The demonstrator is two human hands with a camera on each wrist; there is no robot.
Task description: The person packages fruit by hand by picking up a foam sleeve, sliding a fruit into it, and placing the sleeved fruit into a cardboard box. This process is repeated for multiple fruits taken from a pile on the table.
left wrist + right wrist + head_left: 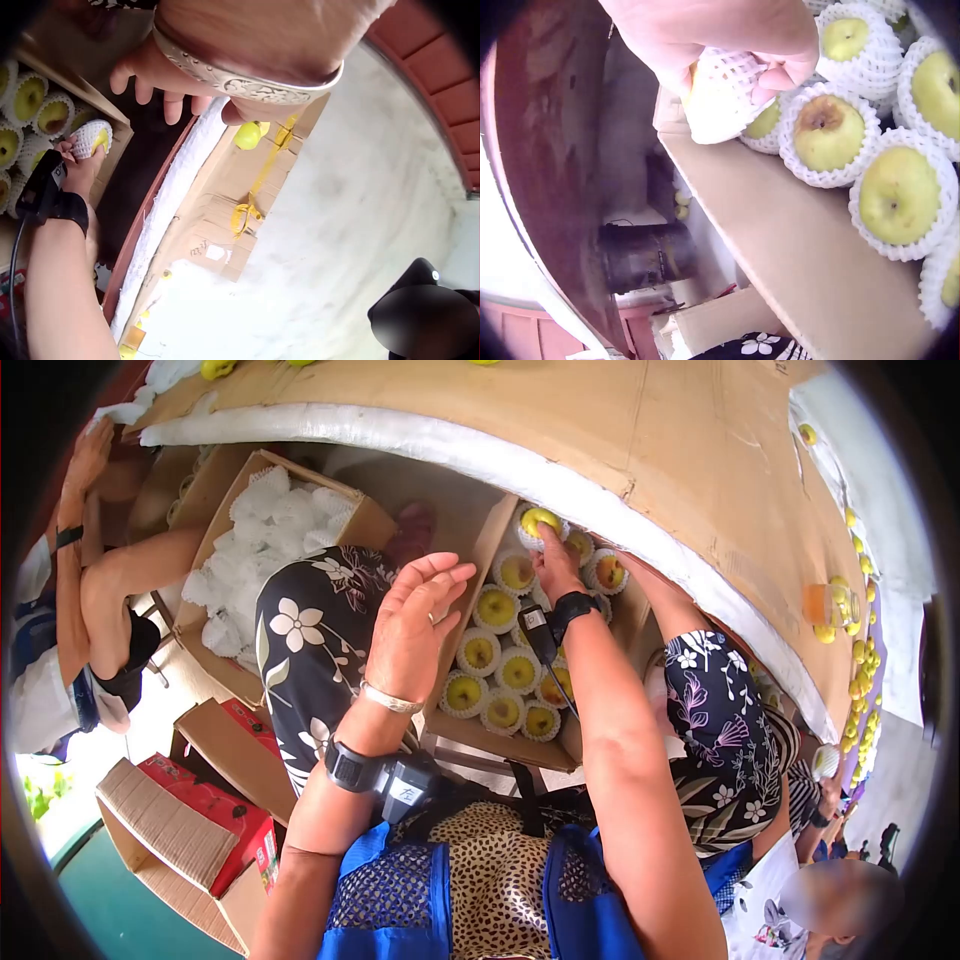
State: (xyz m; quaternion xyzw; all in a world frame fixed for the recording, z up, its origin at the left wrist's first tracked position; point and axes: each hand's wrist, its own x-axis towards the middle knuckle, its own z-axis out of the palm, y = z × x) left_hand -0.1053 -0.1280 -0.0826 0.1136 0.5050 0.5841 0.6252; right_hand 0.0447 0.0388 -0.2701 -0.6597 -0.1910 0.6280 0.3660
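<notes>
My right hand (556,568) grips a yellow-green apple (541,520) in a white foam net, at the far corner of a cardboard box (480,550). In the right wrist view, the netted apple (718,94) overlaps the box's rim, with fingers curled round it. Netted apples (495,607) sit in rows in the box, stem ends up; one apple (826,131) has a brown patch round its stem. My left hand (415,625) is raised over the box's left side, holding nothing, its fingers loosely extended. A silver bangle (247,82) circles that wrist.
A padded white table edge (480,445) curves just beyond the box. To the left stands a carton of foam nets (265,540); nearer is an open red-printed carton (190,810). Other people sit at both sides. An amber container (830,603) and loose apples lie along the right.
</notes>
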